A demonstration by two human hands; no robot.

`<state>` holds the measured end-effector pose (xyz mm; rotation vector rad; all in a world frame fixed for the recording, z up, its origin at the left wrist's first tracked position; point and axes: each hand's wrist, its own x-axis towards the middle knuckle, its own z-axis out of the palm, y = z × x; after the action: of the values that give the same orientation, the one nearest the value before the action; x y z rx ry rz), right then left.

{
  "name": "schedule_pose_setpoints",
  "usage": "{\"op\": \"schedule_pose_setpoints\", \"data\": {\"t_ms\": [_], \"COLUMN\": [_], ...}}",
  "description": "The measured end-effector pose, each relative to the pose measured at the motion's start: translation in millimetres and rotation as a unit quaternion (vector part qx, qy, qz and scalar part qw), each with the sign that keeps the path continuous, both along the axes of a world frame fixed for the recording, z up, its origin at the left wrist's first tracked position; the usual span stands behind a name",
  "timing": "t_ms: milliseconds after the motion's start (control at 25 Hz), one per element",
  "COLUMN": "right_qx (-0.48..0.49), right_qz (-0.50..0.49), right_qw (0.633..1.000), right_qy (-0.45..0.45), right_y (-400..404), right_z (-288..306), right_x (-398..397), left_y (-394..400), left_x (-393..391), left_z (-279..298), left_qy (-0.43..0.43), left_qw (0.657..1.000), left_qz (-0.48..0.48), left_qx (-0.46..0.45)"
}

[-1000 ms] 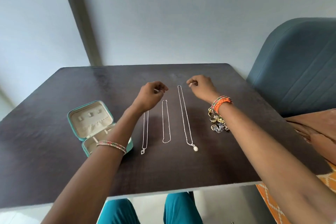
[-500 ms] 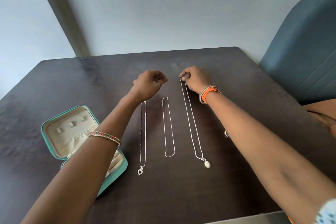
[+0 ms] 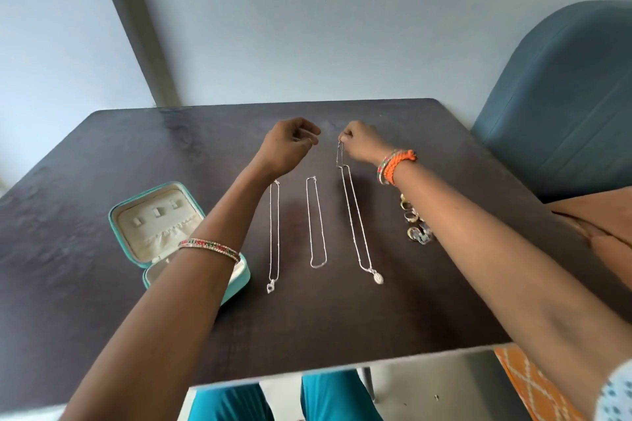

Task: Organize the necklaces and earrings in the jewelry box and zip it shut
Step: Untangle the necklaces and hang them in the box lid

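Both hands work far across the counter (image 3: 102, 154): right hand (image 3: 360, 143) pinches the long pendant necklace (image 3: 355, 215) at its clasp end, left hand (image 3: 290, 143) is curled, seemingly empty; thin, limp, tangle-prone chain, best lifted there.

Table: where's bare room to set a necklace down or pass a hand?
Bare wood lies along the table's far edge behind both hands, and the near strip below the pendants. Crowded: the middle, with three chains side by side, the long necklace pinched by the right hand, earrings beside it, jewelry box left.
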<state>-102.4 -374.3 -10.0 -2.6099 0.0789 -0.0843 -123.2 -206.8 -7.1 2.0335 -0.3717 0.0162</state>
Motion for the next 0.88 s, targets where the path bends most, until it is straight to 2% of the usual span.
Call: {"op": "schedule_pose_setpoints", "data": {"t_ms": [240, 480, 600, 720, 880], "right_qx": [0.036, 0.055, 0.066, 0.120, 0.221], "right_qz": [0.035, 0.064, 0.070, 0.074, 0.086], "right_qw": [0.998, 0.996, 0.995, 0.989, 0.969], "right_qy": [0.032, -0.007, -0.018, -0.041, -0.070], "right_y": [15, 29, 36, 43, 49], "right_z": [66, 107, 125, 143, 159], "right_x": [-61, -137, -169, -205, -239], "left_y": [-20, -18, -9, 1, 14], "left_x": [-59, -123, -154, -185, -225], "left_z": [13, 38, 54, 72, 88], "left_qy": [0.021, -0.007, 0.012, 0.055, 0.055], "left_qw": [0.998, 0.990, 0.984, 0.963, 0.948], "left_qz": [0.002, -0.010, -0.020, -0.053, -0.085], "left_qx": [-0.064, -0.140, -0.175, -0.257, -0.300]}}
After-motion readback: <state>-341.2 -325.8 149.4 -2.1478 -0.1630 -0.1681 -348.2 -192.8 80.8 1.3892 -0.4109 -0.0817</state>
